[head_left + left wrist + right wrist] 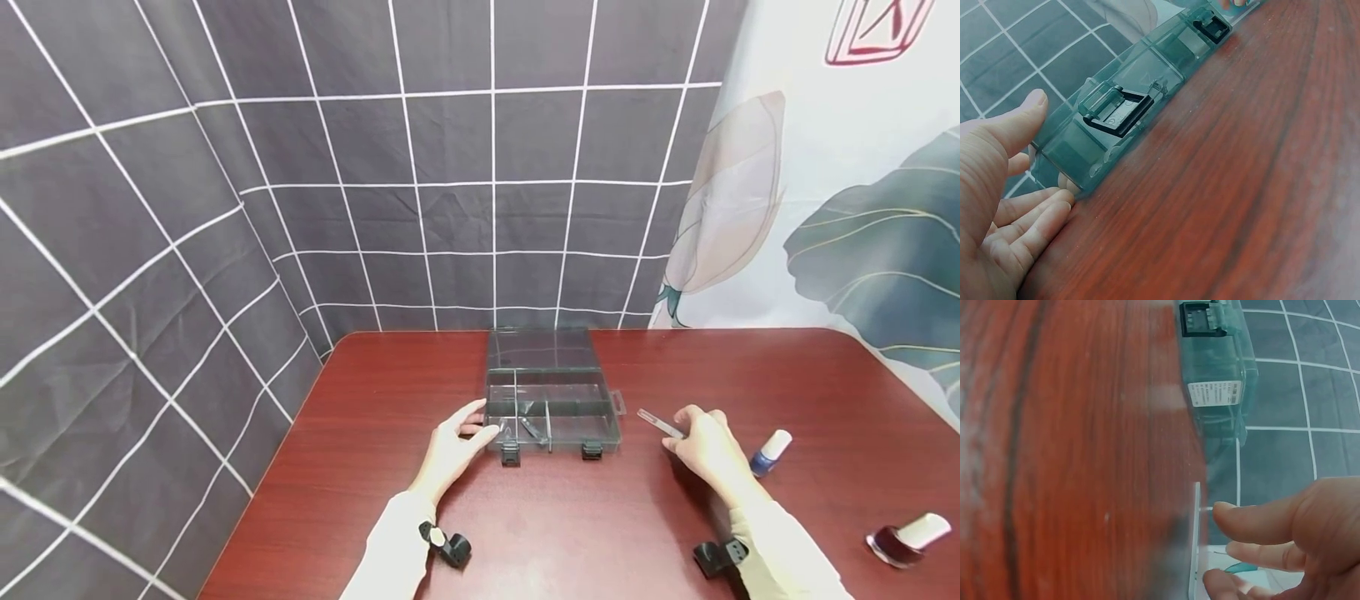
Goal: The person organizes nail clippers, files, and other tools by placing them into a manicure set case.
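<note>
A clear grey-green compartment box stands with its lid raised at the back. My left hand touches its front left corner, thumb by the rim and fingers against the side. One front compartment contains a slim metallic item, perhaps nail clippers; a small clear piece is in the front left one. To the right, my right hand hovers over the end of a slim, clear and whitish strip. In the right wrist view a gap shows between the thumb and this strip.
A blue nail polish bottle with a white cap is just right of the right hand. Farther right lies a dark red nail polish bottle. Two black latches hang at the box's front. The red-brown table meets a grey grid curtain.
</note>
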`<state>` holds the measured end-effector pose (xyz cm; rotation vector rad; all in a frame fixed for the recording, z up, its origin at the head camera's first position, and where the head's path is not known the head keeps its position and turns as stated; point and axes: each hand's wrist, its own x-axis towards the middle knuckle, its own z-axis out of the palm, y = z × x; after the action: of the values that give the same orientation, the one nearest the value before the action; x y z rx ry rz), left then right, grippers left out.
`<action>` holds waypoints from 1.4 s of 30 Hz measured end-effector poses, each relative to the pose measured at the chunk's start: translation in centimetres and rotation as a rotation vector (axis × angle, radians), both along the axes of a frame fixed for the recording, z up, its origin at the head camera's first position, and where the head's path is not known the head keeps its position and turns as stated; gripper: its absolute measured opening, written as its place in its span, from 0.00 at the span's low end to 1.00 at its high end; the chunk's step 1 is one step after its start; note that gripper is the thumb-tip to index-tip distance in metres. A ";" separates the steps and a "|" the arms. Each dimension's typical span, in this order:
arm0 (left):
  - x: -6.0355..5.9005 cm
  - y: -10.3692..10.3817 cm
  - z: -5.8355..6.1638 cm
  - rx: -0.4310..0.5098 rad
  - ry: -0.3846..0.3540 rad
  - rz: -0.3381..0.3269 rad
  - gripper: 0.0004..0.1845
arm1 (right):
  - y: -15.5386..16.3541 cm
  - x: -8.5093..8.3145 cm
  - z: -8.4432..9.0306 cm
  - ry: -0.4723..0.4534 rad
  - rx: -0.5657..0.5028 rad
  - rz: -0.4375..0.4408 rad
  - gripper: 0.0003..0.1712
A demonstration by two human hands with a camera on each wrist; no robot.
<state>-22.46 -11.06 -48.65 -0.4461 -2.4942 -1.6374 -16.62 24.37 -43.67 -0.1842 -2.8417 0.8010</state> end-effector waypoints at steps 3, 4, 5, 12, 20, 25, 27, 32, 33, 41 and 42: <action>0.1 0.1 -0.1 0.005 0.000 -0.003 0.28 | 0.1 0.1 -0.2 -0.027 0.008 -0.023 0.19; 0.1 0.1 -0.2 0.007 -0.001 -0.002 0.28 | 0.2 0.0 -0.2 -0.038 0.012 -0.031 0.19; 0.1 0.1 -0.2 0.011 -0.001 -0.003 0.28 | 0.3 0.0 -0.3 -0.047 0.014 -0.036 0.19; 0.2 0.2 -0.2 0.011 -0.008 -0.005 0.29 | 0.7 -0.4 -0.3 -0.101 0.038 -0.016 0.15; 0.3 0.3 0.0 0.016 -0.013 -0.008 0.29 | 1.0 -0.8 -0.4 -0.119 0.050 0.021 0.09; 0.2 0.3 0.0 0.015 0.000 -0.007 0.29 | 1.1 -1.2 -0.4 -0.105 0.068 0.063 0.07; 0.2 0.3 0.0 0.009 0.003 -0.002 0.28 | 1.2 -1.3 -0.4 -0.112 0.074 0.071 0.06; 0.0 0.3 0.0 0.007 -0.006 0.000 0.28 | 1.2 -1.8 -0.3 -0.136 0.098 0.069 0.04; 0.0 0.3 0.0 0.007 -0.009 0.000 0.28 | 1.3 -1.9 -0.3 -0.139 0.100 0.069 0.04; -0.1 0.1 -0.1 0.003 -0.010 0.004 0.28 | 1.2 -2.2 -0.6 -0.104 0.114 0.102 0.06; -0.1 0.1 -0.1 0.004 -0.010 0.005 0.29 | 1.2 -2.1 -0.7 -0.096 0.113 0.108 0.06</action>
<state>-22.57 -10.98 -48.79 -0.4322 -2.4968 -1.6469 -18.74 25.59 -44.34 -0.0546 -3.0001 0.6653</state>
